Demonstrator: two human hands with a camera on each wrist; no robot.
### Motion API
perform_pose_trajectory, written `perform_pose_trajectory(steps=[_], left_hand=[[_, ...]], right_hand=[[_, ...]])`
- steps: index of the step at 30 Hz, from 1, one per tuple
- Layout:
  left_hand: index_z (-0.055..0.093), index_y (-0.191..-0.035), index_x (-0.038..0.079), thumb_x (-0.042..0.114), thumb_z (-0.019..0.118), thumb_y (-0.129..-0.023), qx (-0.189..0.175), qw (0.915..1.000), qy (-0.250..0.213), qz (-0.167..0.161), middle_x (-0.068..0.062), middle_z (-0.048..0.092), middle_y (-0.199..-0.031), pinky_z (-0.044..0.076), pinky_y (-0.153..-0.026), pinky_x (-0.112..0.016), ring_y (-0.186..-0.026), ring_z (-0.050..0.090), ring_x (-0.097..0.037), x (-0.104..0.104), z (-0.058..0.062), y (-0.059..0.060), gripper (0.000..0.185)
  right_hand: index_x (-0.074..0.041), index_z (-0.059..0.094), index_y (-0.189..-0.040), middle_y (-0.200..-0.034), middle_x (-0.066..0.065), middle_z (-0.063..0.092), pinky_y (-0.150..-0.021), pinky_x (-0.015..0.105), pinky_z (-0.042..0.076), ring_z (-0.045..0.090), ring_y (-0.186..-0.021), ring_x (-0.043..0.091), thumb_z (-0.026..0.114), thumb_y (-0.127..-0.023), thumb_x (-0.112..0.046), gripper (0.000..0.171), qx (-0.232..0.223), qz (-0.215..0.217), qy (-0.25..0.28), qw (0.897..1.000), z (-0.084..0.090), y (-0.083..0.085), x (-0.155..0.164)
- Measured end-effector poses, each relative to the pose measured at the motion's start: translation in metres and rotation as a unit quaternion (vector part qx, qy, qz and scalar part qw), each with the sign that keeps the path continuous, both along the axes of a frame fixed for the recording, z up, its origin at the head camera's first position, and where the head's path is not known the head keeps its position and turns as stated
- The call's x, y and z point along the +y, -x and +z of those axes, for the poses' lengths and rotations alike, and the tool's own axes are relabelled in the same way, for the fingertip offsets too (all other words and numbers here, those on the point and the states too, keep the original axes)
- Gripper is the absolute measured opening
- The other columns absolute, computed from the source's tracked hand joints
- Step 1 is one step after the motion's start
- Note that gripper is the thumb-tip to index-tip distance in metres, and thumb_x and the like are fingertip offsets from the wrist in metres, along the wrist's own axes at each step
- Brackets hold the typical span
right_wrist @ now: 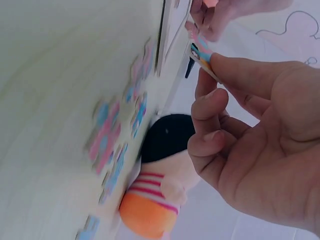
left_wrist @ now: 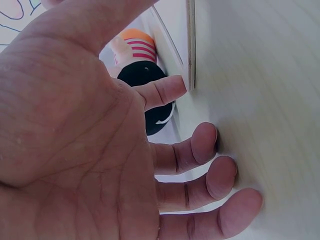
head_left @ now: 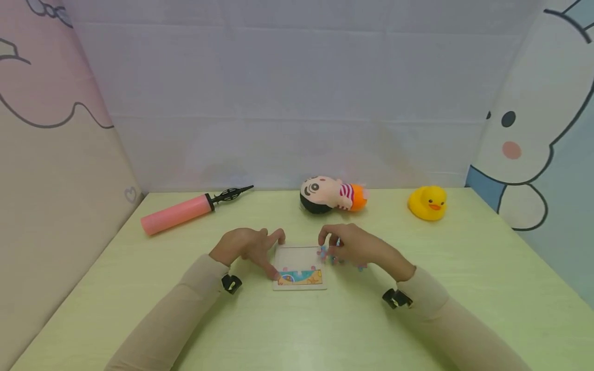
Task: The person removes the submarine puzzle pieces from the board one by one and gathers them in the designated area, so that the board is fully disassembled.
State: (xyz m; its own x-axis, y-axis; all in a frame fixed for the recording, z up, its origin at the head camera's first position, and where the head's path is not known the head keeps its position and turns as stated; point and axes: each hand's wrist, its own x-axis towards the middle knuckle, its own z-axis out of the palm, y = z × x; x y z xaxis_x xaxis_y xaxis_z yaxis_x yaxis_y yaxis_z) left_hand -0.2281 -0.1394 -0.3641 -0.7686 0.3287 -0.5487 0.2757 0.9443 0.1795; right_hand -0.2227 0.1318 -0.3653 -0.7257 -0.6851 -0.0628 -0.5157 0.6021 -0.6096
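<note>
A small puzzle board (head_left: 299,257) lies flat on the pale green table (head_left: 325,324), with a coloured strip of pieces along its near edge. My left hand (head_left: 271,253) rests at its left side, index finger (left_wrist: 165,92) touching the board's edge (left_wrist: 190,45) and thumb near the lower corner. The other fingers curl on the table. My right hand (head_left: 327,241) hovers at the board's right edge and pinches a puzzle piece (right_wrist: 200,52) between thumb and forefinger. Several loose pink and blue pieces (right_wrist: 112,135) lie on the table under that hand.
A plush doll (head_left: 331,194) lies just behind the board. A pink hand pump (head_left: 185,208) sits at the back left and a yellow rubber duck (head_left: 428,203) at the back right. Cartoon-printed walls close in the table on three sides.
</note>
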Motion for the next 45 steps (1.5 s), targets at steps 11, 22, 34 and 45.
perform_pose_trajectory(steps=[11,22,34,45], left_hand=[[0.035,-0.129,0.033,0.061,0.081,-0.074,0.003,1.0000,0.002,-0.003,-0.009,0.047,-0.108,0.041,-0.064,-0.036,-0.073,0.056,-0.025,-0.001,0.000,0.001,0.077],[0.034,-0.131,0.031,0.059,0.081,-0.076,-0.007,0.9999,-0.005,-0.009,-0.010,0.046,-0.108,0.044,-0.064,-0.035,-0.074,0.056,-0.025,-0.002,-0.001,0.002,0.077],[0.033,-0.132,0.029,0.057,0.081,-0.077,-0.012,0.9998,-0.009,-0.012,-0.011,0.044,-0.108,0.044,-0.062,-0.034,-0.073,0.053,-0.024,-0.001,0.001,0.001,0.078],[0.034,-0.130,0.031,0.059,0.081,-0.075,-0.009,0.9999,-0.008,-0.005,-0.011,0.046,-0.108,0.042,-0.061,-0.033,-0.072,0.052,-0.024,-0.001,0.000,0.003,0.078]], right_hand=[[-0.009,0.064,-0.115,-0.090,0.004,0.065,-0.066,0.032,0.047,0.056,-0.076,0.018,0.060,-0.097,0.000,0.021,-0.001,-0.044,-0.037,0.998,0.004,0.001,0.055],[-0.013,0.065,-0.111,-0.092,0.002,0.064,-0.072,0.033,0.049,0.058,-0.080,0.019,0.062,-0.097,-0.003,0.017,-0.043,-0.047,-0.071,0.995,0.002,-0.002,0.094],[-0.015,0.064,-0.110,-0.093,0.001,0.064,-0.073,0.034,0.049,0.056,-0.083,0.019,0.067,-0.096,-0.012,0.014,-0.055,-0.057,-0.089,0.993,-0.006,-0.004,0.102],[-0.015,0.065,-0.108,-0.089,0.001,0.063,-0.070,0.032,0.048,0.054,-0.079,0.017,0.068,-0.095,-0.011,0.014,-0.024,-0.048,-0.091,0.994,-0.008,-0.004,0.099]])
